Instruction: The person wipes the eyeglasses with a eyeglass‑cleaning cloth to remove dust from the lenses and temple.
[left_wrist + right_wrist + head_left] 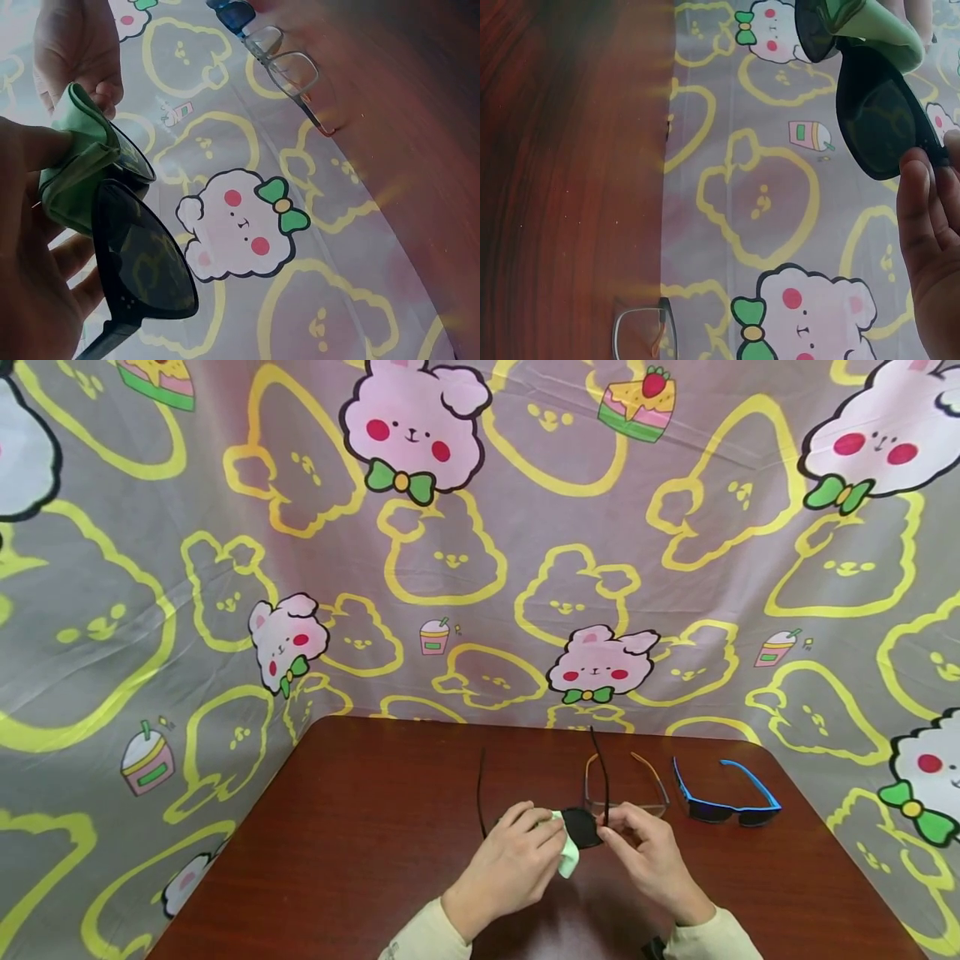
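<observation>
Black sunglasses (pixel 581 828) are held up over the table between both hands, their temples pointing away. My left hand (pixel 517 860) pinches a light green cloth (pixel 568 857) folded over the part of the sunglasses near the bridge. In the left wrist view, one dark lens (pixel 146 259) sticks out below the cloth (pixel 79 165), and the fingers lie behind it. My right hand (pixel 648 852) grips the frame's outer corner at the hinge. The right wrist view shows its thumb and fingers there, at the edge of the other lens (pixel 877 112).
Clear-lensed glasses with orange temples (pixel 649 768) lie unfolded on the table just behind the right hand. To their right are blue-framed sunglasses (pixel 708 812), also unfolded. The reddish-brown table (pixel 360 810) is bordered by a grey cloth backdrop (pixel 465 527) printed with cartoon rabbits.
</observation>
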Available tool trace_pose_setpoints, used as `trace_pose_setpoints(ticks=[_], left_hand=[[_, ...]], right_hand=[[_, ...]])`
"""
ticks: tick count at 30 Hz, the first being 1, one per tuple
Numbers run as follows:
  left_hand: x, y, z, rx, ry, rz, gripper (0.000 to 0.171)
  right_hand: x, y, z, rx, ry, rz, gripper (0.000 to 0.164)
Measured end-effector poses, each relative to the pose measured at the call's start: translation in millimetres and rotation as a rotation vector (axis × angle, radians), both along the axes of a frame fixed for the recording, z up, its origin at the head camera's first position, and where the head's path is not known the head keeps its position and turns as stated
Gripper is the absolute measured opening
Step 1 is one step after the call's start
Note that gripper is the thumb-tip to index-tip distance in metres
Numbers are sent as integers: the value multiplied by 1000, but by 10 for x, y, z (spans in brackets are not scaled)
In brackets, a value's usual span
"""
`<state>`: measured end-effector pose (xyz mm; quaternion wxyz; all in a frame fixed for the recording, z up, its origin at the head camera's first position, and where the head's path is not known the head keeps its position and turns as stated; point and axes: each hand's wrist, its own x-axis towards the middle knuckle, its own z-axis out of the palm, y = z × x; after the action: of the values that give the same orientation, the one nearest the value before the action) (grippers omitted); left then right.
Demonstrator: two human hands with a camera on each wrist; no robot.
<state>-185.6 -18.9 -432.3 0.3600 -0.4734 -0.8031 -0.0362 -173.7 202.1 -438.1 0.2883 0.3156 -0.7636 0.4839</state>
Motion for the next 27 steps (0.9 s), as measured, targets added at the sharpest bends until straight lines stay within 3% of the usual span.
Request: trace_pose_setpoints(ticks=[7, 19, 27], left_hand=[[8, 2, 1, -7, -33, -3, 22], [10, 11, -18, -13, -42, -12, 29], [19, 18, -9, 30, -64, -31, 28]], right_hand=[[-38, 47, -67, 14, -59, 8, 32], [-16, 1, -28, -3, -83, -1, 27], [-23, 13, -34, -19, -70, 19, 19]])
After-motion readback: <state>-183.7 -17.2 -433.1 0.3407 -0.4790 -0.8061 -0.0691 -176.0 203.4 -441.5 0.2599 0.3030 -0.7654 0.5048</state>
